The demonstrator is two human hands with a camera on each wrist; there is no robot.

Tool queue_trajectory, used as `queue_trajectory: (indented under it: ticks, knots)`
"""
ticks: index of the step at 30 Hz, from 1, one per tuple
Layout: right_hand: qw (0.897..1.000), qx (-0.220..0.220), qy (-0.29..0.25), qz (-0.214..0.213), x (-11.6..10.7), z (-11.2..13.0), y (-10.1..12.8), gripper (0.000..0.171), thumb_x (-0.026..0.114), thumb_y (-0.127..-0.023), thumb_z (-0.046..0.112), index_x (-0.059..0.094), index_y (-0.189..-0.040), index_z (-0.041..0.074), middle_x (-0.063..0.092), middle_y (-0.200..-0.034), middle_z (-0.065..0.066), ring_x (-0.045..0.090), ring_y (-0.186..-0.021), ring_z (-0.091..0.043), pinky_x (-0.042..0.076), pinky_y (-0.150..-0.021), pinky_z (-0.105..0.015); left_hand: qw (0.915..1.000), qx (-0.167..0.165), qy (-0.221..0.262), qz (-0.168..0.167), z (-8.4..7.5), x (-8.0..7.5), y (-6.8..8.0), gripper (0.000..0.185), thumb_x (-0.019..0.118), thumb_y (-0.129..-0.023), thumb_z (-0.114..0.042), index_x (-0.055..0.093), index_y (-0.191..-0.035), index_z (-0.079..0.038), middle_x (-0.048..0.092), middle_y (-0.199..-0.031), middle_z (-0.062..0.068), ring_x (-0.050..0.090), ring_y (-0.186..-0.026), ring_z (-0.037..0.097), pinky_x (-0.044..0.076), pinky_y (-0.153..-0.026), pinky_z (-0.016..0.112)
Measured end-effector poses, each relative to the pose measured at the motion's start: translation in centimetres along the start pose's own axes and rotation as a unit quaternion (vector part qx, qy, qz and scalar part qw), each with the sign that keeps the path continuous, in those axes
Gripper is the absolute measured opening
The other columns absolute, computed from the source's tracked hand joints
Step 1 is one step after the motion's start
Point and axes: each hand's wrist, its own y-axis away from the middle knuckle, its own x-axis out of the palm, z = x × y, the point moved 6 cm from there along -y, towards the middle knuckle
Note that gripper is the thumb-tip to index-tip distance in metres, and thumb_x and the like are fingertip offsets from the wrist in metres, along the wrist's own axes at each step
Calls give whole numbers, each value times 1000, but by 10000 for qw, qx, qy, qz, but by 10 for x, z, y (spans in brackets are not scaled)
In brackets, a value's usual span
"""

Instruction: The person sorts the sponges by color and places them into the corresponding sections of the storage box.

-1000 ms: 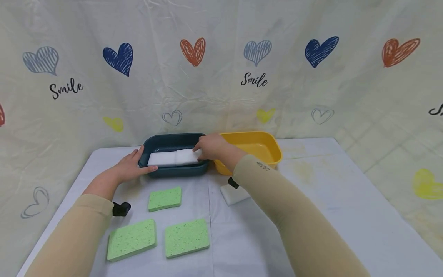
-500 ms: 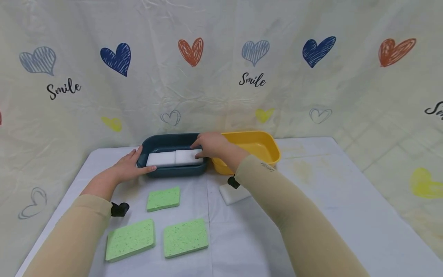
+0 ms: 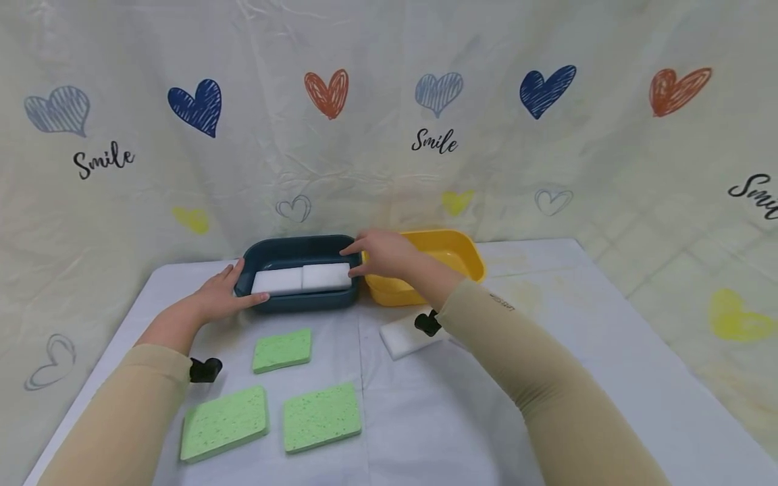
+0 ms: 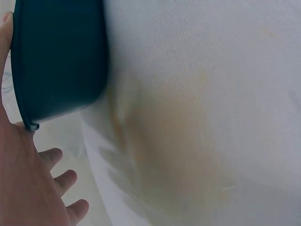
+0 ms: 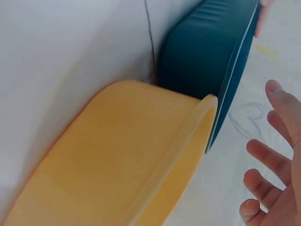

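My left hand rests against the left end of a dark teal plastic basin, thumb and fingers spread along its rim. Inside that basin two white sponges lie side by side near the front wall. At its right end hovers my right hand, holding nothing, with thumb and fingers apart in the right wrist view. Beneath it the rim of a yellow basin meets the teal one. A third white sponge lies on the table, partly hidden by the right forearm.
Three green speckled sponges lie on the white cloth in front of the teal basin. The table extends to the right. Behind the basins hangs a pale curtain printed with hearts.
My right hand has come off the right-hand white sponge and shifted slightly right. That sponge now lies level beside the other one. The left hand stays at the teal basin.
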Motion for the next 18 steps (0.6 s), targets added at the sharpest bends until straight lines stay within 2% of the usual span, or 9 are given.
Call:
queue_trajectory:
  ticks: [11,18]
  knots:
    - [9991,144,-390,-119,0,-28,50,55,75,-87,45,63,-137,25,59,-132,-5,55,-114,-25,46,-99,-40,10000,-18,54,-45,10,3,-5,122,51,-84,-79,-13,-156,-3,-4,-157,38,1,-142,59,9,-110,73]
    - [9988,254,-206,-356,4,-47,95,51,77,-86,43,66,-133,25,63,-125,-6,57,-113,-25,48,-99,-41,10000,14,44,-81,7,4,-6,125,48,-82,-82,-13,-156,-3,-4,-157,38,0,-142,58,8,-111,72]
